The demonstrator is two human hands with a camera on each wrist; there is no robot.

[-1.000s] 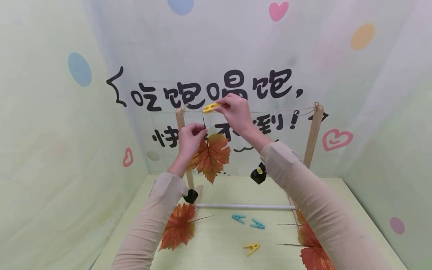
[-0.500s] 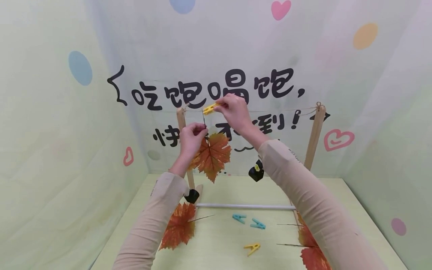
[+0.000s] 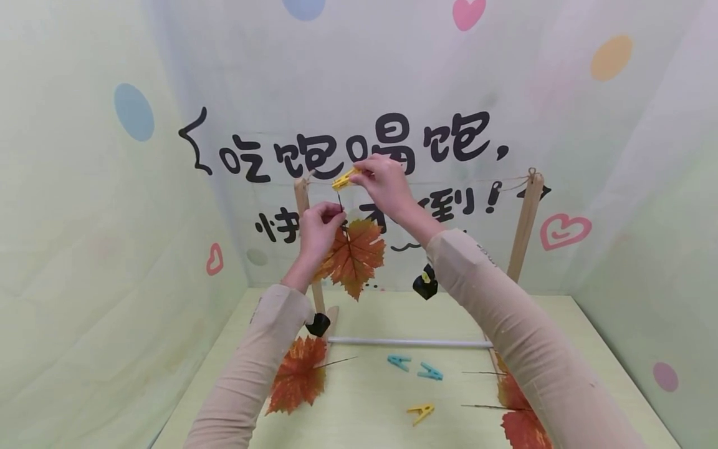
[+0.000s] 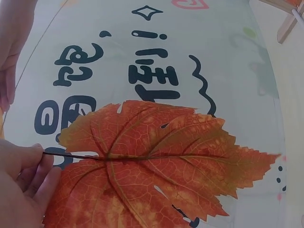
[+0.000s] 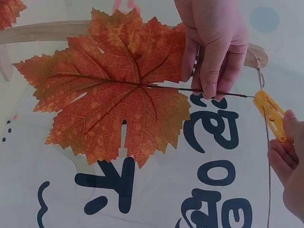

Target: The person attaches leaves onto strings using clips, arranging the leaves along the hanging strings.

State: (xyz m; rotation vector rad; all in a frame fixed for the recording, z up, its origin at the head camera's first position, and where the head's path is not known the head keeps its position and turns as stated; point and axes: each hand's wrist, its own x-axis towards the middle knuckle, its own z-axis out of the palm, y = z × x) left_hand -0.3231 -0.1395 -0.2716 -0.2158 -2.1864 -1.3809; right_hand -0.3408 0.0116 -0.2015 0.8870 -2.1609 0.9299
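Observation:
My left hand (image 3: 318, 232) pinches the dark thin stem of an orange-red maple leaf (image 3: 357, 254), which hangs below the fingertips. Between the thumb and fingers of my right hand (image 3: 387, 185) is a yellow clothespin (image 3: 343, 180), held at its handle end. In the right wrist view the nose of the clothespin meets the twine (image 5: 269, 190) near the left post, and the tip of the leaf's stem (image 5: 232, 94) reaches that nose. Whether the clothespin's nose is clamped on both, I cannot tell.
Two wooden posts, left (image 3: 302, 196) and right (image 3: 525, 227), carry the twine. A white rod (image 3: 409, 342) joins them low down. Blue clothespins (image 3: 430, 371) and another yellow clothespin (image 3: 421, 412) lie on the table, with leaves at left (image 3: 297, 377) and right (image 3: 524, 429).
The yellow clothespin in my right hand has shifted slightly left and tilted, its nose now over the stem's tip. My left hand and the leaf have hardly moved.

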